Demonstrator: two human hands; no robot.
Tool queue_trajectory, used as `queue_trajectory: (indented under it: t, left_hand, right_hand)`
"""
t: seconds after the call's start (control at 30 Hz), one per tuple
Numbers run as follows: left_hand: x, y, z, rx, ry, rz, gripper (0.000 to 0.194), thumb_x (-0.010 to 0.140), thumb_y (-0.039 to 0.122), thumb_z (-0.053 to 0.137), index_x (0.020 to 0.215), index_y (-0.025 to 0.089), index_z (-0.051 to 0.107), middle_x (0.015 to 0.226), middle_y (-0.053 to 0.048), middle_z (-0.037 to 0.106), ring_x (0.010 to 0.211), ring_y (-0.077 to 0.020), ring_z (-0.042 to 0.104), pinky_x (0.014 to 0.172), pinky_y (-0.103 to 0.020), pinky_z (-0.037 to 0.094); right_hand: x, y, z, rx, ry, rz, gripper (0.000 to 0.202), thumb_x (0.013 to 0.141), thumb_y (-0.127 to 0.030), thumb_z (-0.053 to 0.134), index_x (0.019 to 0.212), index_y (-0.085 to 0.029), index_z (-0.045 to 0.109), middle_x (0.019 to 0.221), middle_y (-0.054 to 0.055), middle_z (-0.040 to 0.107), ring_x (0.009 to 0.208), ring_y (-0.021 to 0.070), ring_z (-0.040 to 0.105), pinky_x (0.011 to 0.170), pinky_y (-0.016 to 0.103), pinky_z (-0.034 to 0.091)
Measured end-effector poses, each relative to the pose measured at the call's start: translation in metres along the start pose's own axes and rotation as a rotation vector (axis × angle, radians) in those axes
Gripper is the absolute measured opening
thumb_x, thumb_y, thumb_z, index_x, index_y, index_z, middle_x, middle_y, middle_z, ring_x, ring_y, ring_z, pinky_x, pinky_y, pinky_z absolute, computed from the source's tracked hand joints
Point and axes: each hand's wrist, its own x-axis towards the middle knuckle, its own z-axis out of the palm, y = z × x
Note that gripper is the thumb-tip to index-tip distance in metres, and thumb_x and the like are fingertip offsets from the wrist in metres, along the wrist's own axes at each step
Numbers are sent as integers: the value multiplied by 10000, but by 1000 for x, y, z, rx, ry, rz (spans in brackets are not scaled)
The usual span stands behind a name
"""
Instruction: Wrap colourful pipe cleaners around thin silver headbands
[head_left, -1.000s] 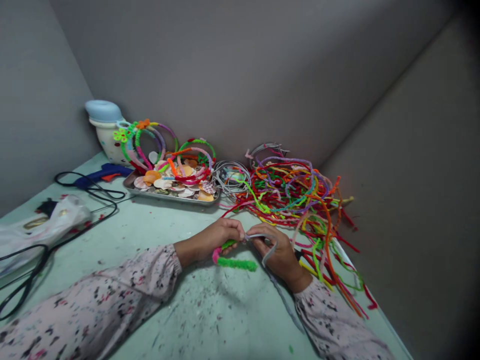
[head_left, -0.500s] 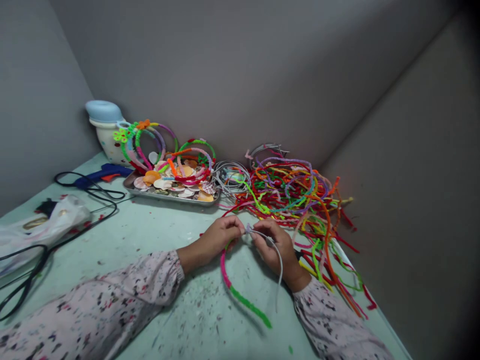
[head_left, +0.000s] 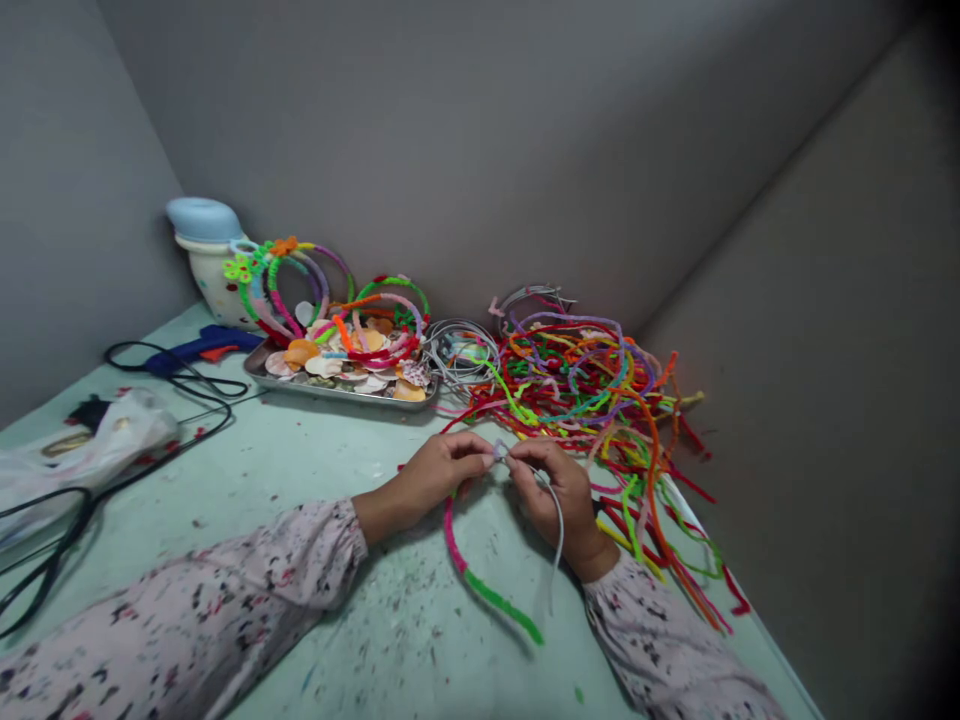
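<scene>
Just in front of the coloured pile, my left hand [head_left: 435, 476] pinches a wire hoop. One end of it, covered in pink and green pipe cleaner [head_left: 504, 598], curves down below that hand. A lavender pipe cleaner [head_left: 500, 448] is bent around the wire between my two sets of fingertips. My right hand [head_left: 556, 498] is closed in a pinch at the lavender piece, thumb against forefinger. The bare grey wire [head_left: 561, 525] arcs past the right palm toward the table. How the fingertips share the grip on wire and pipe cleaner is partly hidden.
Loose pipe cleaners [head_left: 570, 390] are heaped at back right, beside coiled grey wire [head_left: 459, 350]. A metal tray [head_left: 337, 396] holds seashells, with wrapped hoops [head_left: 328, 270] above. Further left are a blue glue gun [head_left: 191, 352], its black cord, a jar [head_left: 214, 280] and a plastic bag [head_left: 135, 430].
The lavender pipe cleaner has turned into a small upright loop between my fingertips. Both hands stay nearly in place, and the green end of the hoop has risen slightly.
</scene>
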Motion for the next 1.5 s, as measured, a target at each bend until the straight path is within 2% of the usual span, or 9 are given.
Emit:
queue_trajectory:
  t: [0.13, 0.33, 0.53, 0.77, 0.97, 1.13, 1.4, 1.5]
  left_hand:
    - [1, -3, 0, -21, 13, 31, 226, 757, 306, 630, 871, 111, 641, 675, 11, 537, 495, -54, 430, 491, -214, 307]
    - [-1, 0, 1, -47, 67, 38, 208, 735, 283, 657, 867, 124, 637, 666, 17, 535, 515, -58, 427, 509, -214, 322]
    - [-2, -3, 0, -78, 53, 36, 239, 728, 292, 679, 904, 131, 687, 671, 2, 565, 548, -61, 432, 526, -215, 312]
    - [-2, -3, 0, -135, 62, 55, 199, 719, 233, 674, 890, 133, 676, 701, 1, 578, 538, -55, 444, 520, -209, 333]
    - [-4, 0, 2, -11, 86, 84, 173, 742, 253, 645, 858, 125, 645, 652, 24, 553, 505, -55, 449, 488, -199, 335]
    - [-4, -1, 2, 83, 110, 128, 158, 766, 270, 612, 847, 135, 629, 662, 24, 566, 498, -61, 454, 492, -201, 355]
    - [-10, -5, 5, 358, 193, 356, 152, 802, 221, 548, 850, 145, 670, 772, -25, 651, 724, -125, 563, 667, -232, 419]
    - [-8, -7, 4, 329, 180, 284, 175, 807, 253, 548, 881, 153, 671, 766, -23, 640, 687, -121, 548, 634, -231, 414]
  right_hand:
    - [2, -3, 1, -18, 2, 5, 134, 818, -127, 586, 921, -212, 587, 820, 10, 609, 727, 140, 571, 659, 271, 464]
    - [4, -6, 1, -27, 9, -11, 77, 831, -134, 574, 858, -206, 578, 783, 13, 593, 747, 152, 562, 683, 288, 457]
    - [2, -6, -2, -23, 15, -57, 96, 829, -121, 567, 865, -210, 574, 799, 17, 600, 770, 159, 575, 696, 293, 459]
    - [2, -6, -1, -2, -1, -31, 78, 839, -130, 557, 858, -204, 575, 791, 17, 595, 764, 154, 574, 694, 286, 455]
    - [3, -8, 0, 25, -30, 22, 50, 856, -168, 549, 820, -193, 573, 761, 10, 575, 717, 138, 554, 660, 266, 436]
    - [2, -9, 1, 54, -76, 161, 111, 878, -247, 536, 795, -191, 583, 733, 5, 572, 683, 135, 544, 646, 260, 422]
    - [0, -6, 1, 97, -162, 302, 196, 892, -329, 516, 770, -188, 576, 664, -9, 573, 619, 130, 533, 596, 246, 411]
    - [0, -6, 1, 98, -186, 290, 184, 896, -316, 505, 788, -187, 579, 707, 5, 594, 662, 140, 552, 611, 250, 423]
